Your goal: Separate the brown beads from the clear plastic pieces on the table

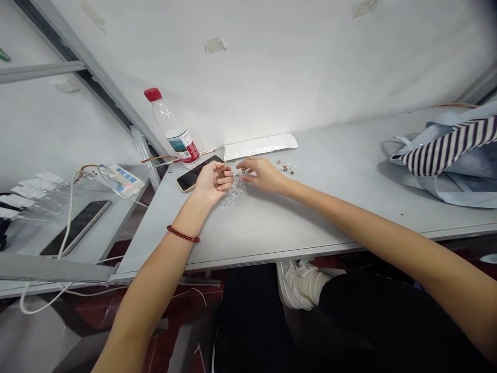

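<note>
My left hand (215, 181) is turned palm up, its fingers curled round several small brown pieces (221, 176). Facing it from the right, my right hand (260, 174) has its thumb and fingers bent but apart, close to the left fingertips. Between and below both hands lies a loose pile of small clear plastic pieces (232, 197) on the grey tabletop (248, 228). To the right of my right hand are a few more brown and clear pieces (286, 168). Whether a clear piece touches the right fingertips is too small to tell.
A phone (190, 178) lies left of my left hand, with a red-capped bottle (174, 129) behind it. A white packet (260, 146) rests along the wall. On the right sits a striped bag (446, 150). A power strip (122, 180) and another phone (77, 228) are at left.
</note>
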A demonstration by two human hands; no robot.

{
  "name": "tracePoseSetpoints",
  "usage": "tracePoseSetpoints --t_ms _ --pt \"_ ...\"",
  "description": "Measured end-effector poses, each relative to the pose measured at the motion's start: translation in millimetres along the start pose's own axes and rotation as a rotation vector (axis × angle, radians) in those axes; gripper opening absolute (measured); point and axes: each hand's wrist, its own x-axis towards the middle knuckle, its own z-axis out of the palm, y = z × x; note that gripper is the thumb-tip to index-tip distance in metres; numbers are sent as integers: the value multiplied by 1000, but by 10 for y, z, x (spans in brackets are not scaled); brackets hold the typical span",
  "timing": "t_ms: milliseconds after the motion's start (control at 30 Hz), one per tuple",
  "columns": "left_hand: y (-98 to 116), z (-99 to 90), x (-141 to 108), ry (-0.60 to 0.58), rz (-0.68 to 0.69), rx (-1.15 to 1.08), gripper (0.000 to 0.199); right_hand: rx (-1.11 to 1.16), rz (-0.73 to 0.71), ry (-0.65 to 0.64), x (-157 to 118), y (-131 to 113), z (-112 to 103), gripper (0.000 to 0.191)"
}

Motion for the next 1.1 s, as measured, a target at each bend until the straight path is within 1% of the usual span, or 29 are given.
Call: tracePoseSetpoints --t_ms 33,100,133,167,200,233,267,300,333,367,433,533,633,667,700,733,767,800,867,900,967,1033,1100 --pt "-49 27 -10 0 39 65 19 23 18 35 -17 42 -65 22" --pt "-208 97 -21 12 199 313 25 59 75 133 -65 138 -243 21" --pt "-308 135 -25 16 326 507 29 67 106 176 -94 188 -344 19" --pt "-411 171 -28 1 494 730 33 67 137 201 -124 235 -446 17" --pt "-509 206 -31 -58 649 969 35 63 170 214 -155 279 -542 14" --pt "-596 236 -36 -129 773 1186 34 57 196 229 -183 317 -628 11" --pt "-666 260 -40 -187 862 1386 31 48 217 255 -209 350 -699 10" --pt "-716 277 -43 -228 921 1566 28 40 235 285 -229 379 -753 9" --pt "-745 287 -44 -243 955 1718 27 34 251 315 -244 402 -789 8" --pt "-755 288 -39 -232 974 1843 28 28 264 342 -254 421 -808 8" --pt "-728 269 -12 -172 1000 2011 32 19 281 367 -259 446 -804 9" --pt "-632 206 55 -59 1066 2107 36 1 277 352 -250 449 -747 10" --pt "-583 176 84 59 1145 2083 39 -2 261 333 -243 412 -706 10" --pt "-592 186 74 71 1160 2062 40 0 255 320 -244 393 -705 10" --pt "-613 205 56 53 1163 2038 40 0 249 293 -246 374 -709 11" --pt "-643 232 32 6 1152 2017 40 -3 241 244 -249 356 -718 11" --pt "-676 262 6 -69 1124 1996 39 -13 229 174 -253 340 -729 11" --pt "-708 291 -17 -150 1079 1972 36 -28 213 92 -257 327 -740 11" --pt "-747 330 -42 -237 977 1911 31 -72 173 -57 -265 315 -757 11" --pt "-751 334 -42 -248 935 1878 29 -95 154 -106 -268 316 -760 11" --pt "-733 313 -21 -236 901 1808 25 -130 128 -139 -272 327 -756 12" --pt "-702 266 11 -220 930 1744 20 -145 120 -148 -275 340 -745 13" --pt "-680 217 36 -207 992 1697 17 -168 116 -170 -277 338 -737 12"
